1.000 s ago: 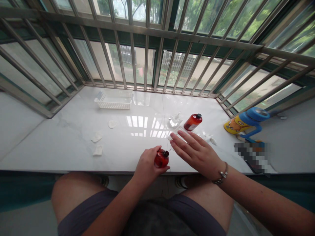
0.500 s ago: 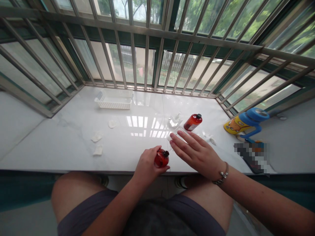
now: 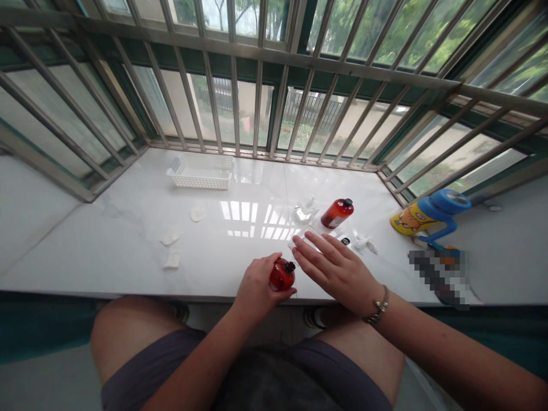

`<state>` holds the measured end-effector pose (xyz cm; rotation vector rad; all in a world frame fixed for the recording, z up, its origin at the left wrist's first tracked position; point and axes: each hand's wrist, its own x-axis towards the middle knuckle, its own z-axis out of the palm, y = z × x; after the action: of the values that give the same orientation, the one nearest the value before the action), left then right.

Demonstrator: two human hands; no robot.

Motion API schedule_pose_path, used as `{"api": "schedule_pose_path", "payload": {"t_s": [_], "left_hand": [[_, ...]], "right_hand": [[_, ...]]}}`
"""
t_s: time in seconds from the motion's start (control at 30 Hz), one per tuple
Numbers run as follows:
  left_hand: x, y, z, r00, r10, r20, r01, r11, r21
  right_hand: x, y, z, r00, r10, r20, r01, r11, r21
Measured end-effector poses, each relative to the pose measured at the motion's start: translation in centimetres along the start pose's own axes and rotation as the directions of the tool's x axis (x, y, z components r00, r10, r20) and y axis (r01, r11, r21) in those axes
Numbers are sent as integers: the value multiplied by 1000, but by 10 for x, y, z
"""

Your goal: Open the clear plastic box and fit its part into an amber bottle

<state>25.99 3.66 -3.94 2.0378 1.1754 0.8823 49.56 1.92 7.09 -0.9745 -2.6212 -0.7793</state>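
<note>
My left hand [image 3: 256, 286] is wrapped around a red bottle [image 3: 282, 277] with a black neck, near the front edge of the white counter. My right hand [image 3: 336, 268] is stretched out palm down, fingers nearly straight. It hovers over or rests on a clear, flat-looking item [image 3: 301, 235], which it mostly covers; contact cannot be told. Just past its knuckles lies a small dark round piece, like a cap [image 3: 345, 242]. A second red bottle [image 3: 337, 214] with a black cap stands farther back. Beside that bottle is a shiny crumpled-looking clear item [image 3: 305, 212].
A white perforated basket [image 3: 201, 181] sits at the back left. Several thin white pieces [image 3: 172, 260] lie on the counter [image 3: 128, 240]. To the right are a white crumpled item [image 3: 365, 244], a blue-and-yellow water bottle [image 3: 411, 220] and a blurred-out dark object [image 3: 436, 277]. Metal bars [image 3: 257, 54] border the back.
My right hand has shifted slightly left and down, uncovering the dark cap-like piece. My left hand still holds the red bottle in nearly the same place.
</note>
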Motion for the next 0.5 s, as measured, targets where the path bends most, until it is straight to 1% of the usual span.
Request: {"api": "schedule_pose_path", "payload": {"t_s": [0.13,0.2,0.37,0.5], "left_hand": [[0,-1,0,1000,2,-1,-2,1000,-2],[-1,-1,0,1000,5,-4,-5,1000,0],[-1,0,0,1000,-4,-6,4,1000,-2],[-2,0,-1,1000,-23,-2,23,1000,-14]], "right_hand": [[-2,-4,5,1000,-11,17,11,1000,20],[-3,-6,7,1000,5,23,-6,999,48],[-8,-11,18,992,115,61,-123,981,149],[-17,-16,32,969,238,68,-248,935,253]]}}
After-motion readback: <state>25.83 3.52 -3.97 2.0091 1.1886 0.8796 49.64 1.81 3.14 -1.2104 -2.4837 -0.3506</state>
